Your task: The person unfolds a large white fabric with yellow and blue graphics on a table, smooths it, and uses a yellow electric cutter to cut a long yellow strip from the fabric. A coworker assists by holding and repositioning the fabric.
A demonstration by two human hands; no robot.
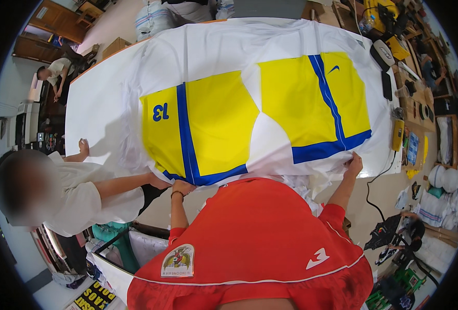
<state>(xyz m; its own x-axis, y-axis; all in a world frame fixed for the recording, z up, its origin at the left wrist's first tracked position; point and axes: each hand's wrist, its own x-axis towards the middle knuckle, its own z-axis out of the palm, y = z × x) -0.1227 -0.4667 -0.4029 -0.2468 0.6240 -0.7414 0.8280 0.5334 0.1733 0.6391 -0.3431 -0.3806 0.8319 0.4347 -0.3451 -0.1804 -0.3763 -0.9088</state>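
Note:
A large white fabric sheet (270, 139) lies spread over the white table, printed with two yellow shorts panels trimmed in blue. The left panel (221, 121) bears a blue number; the right panel (291, 103) has a small blue mark. At the sheet's near edge, by the left panel's blue hem, my left hand (183, 187) is closed on the fabric. My right hand (355, 164) grips that edge below the right panel's corner. Folds of cloth hide some of my fingertips. A co-worker's hand (158, 181) rests at the edge beside my left hand.
A person in a pale shirt (79, 191) stands at my left, one hand on the white table (92, 113). A yellow-and-black device (398, 135) and a dark phone-like slab (386, 85) lie along the right edge. A black cable (374, 188) hangs there. Sacks (154, 20) stand behind.

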